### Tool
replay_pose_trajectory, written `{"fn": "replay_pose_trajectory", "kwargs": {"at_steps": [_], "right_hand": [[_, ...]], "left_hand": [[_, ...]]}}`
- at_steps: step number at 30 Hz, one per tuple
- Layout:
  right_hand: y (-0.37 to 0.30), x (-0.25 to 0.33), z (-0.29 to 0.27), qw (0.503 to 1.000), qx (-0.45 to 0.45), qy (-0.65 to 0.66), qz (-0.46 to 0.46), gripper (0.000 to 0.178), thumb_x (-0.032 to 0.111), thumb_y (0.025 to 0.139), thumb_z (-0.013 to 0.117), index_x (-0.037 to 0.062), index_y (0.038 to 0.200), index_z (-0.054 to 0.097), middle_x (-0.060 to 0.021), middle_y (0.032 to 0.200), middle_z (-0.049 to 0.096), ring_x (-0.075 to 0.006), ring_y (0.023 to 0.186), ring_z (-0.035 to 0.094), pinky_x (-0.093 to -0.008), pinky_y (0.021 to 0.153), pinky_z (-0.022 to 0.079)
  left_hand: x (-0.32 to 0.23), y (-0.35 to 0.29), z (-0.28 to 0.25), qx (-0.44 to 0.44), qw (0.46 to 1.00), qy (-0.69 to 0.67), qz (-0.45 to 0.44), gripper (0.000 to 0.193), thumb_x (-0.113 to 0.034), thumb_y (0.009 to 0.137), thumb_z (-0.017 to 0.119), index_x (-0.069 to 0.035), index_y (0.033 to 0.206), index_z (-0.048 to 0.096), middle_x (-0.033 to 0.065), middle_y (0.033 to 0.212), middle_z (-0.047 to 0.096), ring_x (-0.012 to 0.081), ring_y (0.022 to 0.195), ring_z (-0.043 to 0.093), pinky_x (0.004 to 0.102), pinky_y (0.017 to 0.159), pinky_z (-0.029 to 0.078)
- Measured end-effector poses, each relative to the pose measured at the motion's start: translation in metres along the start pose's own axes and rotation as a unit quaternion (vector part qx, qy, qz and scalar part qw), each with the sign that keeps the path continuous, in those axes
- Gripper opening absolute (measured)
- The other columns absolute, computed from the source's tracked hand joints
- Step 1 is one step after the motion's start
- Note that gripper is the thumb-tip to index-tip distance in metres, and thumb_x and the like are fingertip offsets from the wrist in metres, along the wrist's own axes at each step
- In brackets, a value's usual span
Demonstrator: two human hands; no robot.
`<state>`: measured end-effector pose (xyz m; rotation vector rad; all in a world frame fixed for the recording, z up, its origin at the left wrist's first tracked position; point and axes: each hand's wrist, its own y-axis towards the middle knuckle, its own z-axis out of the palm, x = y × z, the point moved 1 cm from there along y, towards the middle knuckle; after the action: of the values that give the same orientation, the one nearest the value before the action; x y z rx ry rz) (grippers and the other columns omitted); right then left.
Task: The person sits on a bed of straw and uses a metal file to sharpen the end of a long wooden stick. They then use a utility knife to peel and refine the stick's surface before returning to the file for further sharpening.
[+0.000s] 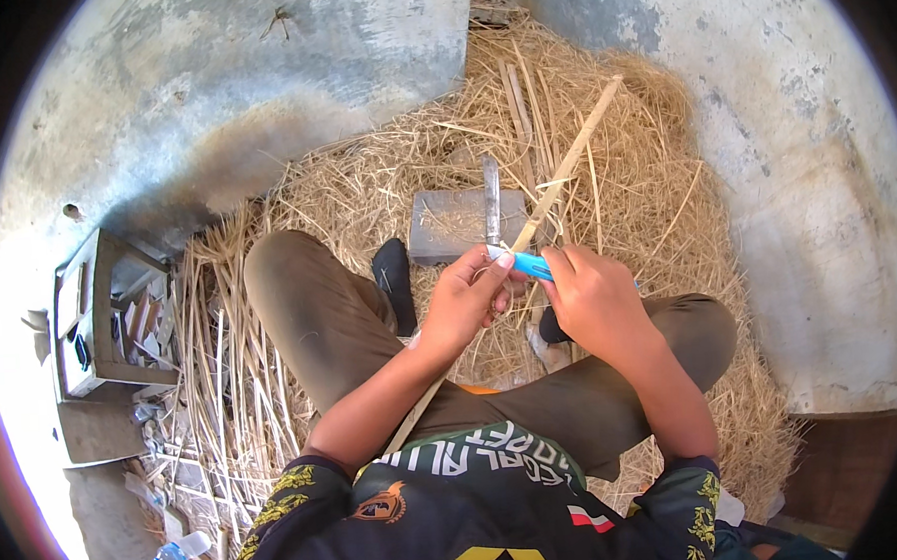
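A long, pale bamboo strip [570, 162] slants from the far right down to my hands, with thin curled shavings along it. My left hand [459, 305] pinches the strip, and a narrow length shows below near my left forearm. My right hand [595, 296] is closed round a blue-handled cutter knife [532, 266], its tip end against the strip beside my left fingertips. Just beyond my hands, a grey block [440, 226] lies on the shavings. A long metal knife blade [492, 198] lies across this block; its lower end is hidden near my left fingers.
My crossed legs [309, 296] frame the work. Shavings [384, 173] pile up around me, with long strips [232, 329] at left. A wooden stool-like frame [120, 314] holding scraps stands farther left, with a plastic bottle [183, 549] below. Concrete walls [805, 184] close in both sides.
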<state>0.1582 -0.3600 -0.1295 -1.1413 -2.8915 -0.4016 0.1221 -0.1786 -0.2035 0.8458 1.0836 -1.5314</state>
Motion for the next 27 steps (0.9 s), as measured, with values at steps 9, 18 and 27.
{"fn": "replay_pose_trajectory", "kwargs": {"at_steps": [9,18,27], "right_hand": [[-0.001,-0.001,0.000,1.000,-0.019,0.004,0.012,0.031,0.012,0.084,0.074,0.0011,0.111,0.065,-0.0113,0.086,0.062,-0.0298,0.074,0.066,-0.0402,0.062,0.053],[-0.002,-0.018,-0.020,0.997,-0.065,-0.005,0.050,0.033,0.014,0.087,0.073,0.0025,0.117,0.066,-0.0105,0.085,0.062,-0.0280,0.074,0.065,-0.0401,0.062,0.052],[0.001,-0.004,-0.021,0.999,-0.025,0.032,0.013,0.035,0.013,0.083,0.075,0.0036,0.117,0.068,-0.0108,0.086,0.062,-0.0298,0.075,0.065,-0.0410,0.065,0.052]], "left_hand": [[0.007,-0.002,0.000,-0.034,0.997,0.049,0.051,0.023,-0.026,0.111,0.042,-0.008,0.101,0.053,0.0074,0.093,0.069,0.0042,0.057,0.047,0.0189,0.046,0.037],[0.000,0.013,-0.025,-0.061,0.991,0.068,0.101,0.019,-0.020,0.107,0.048,-0.008,0.122,0.053,0.0085,0.100,0.069,0.0042,0.062,0.050,0.0190,0.051,0.040],[-0.026,0.000,-0.011,0.034,0.999,0.019,0.011,0.042,-0.029,0.102,0.061,-0.012,0.141,0.054,0.0008,0.098,0.062,0.0027,0.074,0.048,0.0192,0.055,0.036]]}}
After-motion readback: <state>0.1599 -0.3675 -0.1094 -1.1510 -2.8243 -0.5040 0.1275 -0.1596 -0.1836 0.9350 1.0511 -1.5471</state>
